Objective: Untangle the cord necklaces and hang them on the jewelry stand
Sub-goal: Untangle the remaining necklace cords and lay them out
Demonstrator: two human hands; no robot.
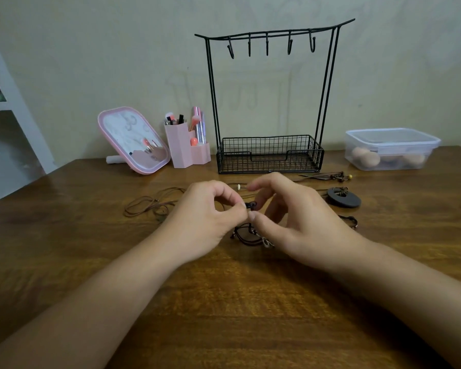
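Head view: left hand (205,217) and right hand (290,219) meeting mid-worktop (64,249), each pinching a dark knot (251,205) of the cord necklaces (246,235), slack loops trailing beneath. Brown cord (151,205) coiled toward the left edge; disc pendant (343,197) and beaded ends (338,177) toward the right. Jewelry stand (269,102) at the back edge, all five hooks (267,45) bare. Judged early: untangling underway, nothing hung, every necklace left to place.
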